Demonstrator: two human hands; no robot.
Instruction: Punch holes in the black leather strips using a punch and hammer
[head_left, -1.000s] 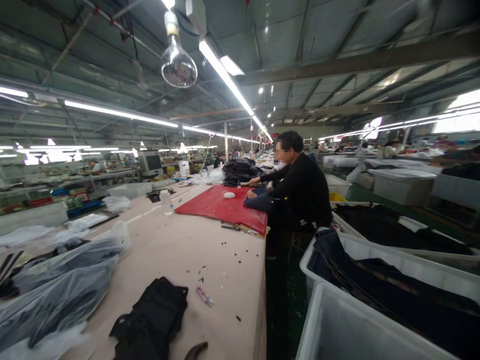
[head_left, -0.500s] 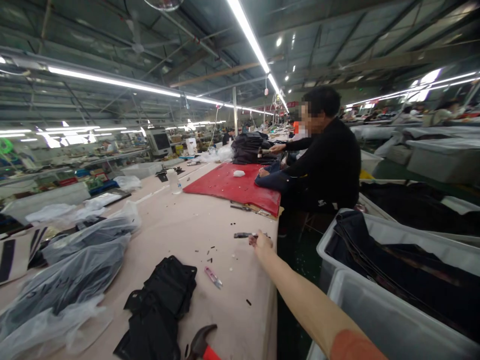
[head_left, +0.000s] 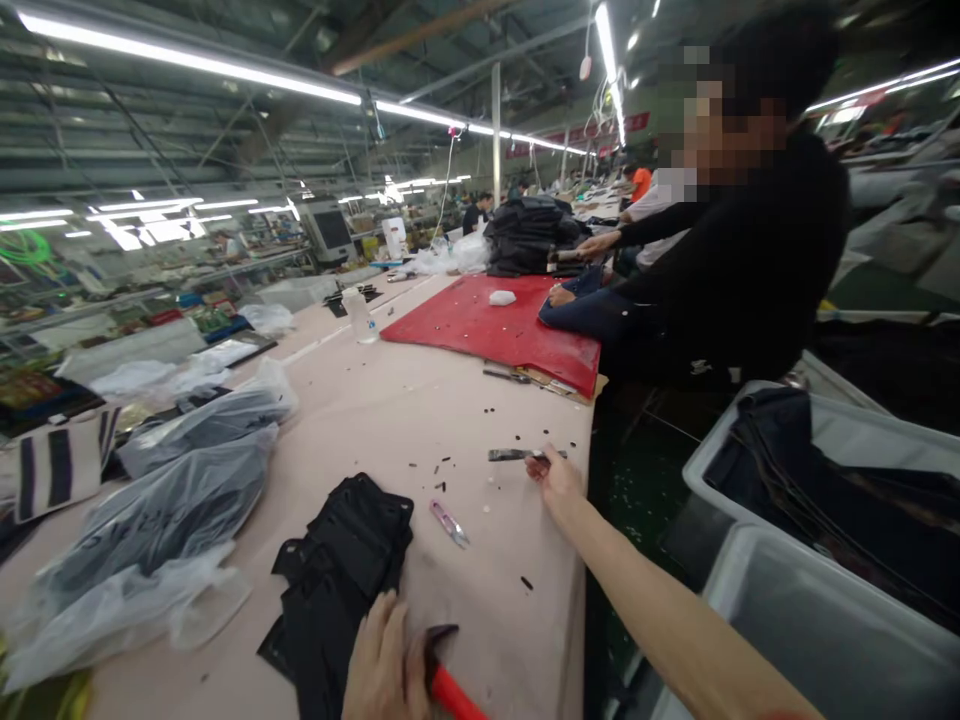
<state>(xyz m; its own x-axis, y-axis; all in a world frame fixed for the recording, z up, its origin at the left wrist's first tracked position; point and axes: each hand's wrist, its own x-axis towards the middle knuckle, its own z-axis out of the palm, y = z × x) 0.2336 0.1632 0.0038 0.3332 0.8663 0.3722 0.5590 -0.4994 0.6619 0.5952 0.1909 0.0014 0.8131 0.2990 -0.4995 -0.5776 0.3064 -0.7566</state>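
My right hand (head_left: 556,478) reaches far out along the pink table (head_left: 390,420), near its right edge. Its fingers are closed on the end of a dark metal tool (head_left: 514,455) that lies flat on the table. My left hand (head_left: 382,665) shows at the bottom, fingers stretched flat on a pile of black fabric pieces (head_left: 341,565). A hammer with a dark head and red handle (head_left: 444,675) lies right beside that hand, touching it. Small purple thread snips (head_left: 448,522) lie between the two hands.
A co-worker in black (head_left: 739,260) works at a red mat (head_left: 487,325) farther along the table. White bins of dark cloth (head_left: 825,500) stand to the right. Plastic bags (head_left: 172,500) cover the table's left side, with a bottle (head_left: 361,315) beyond. Small dark scraps dot the table.
The view has tilted down and moved forward. My right arm came into view and reached the dark metal tool. My left hand and the hammer now show at the bottom.
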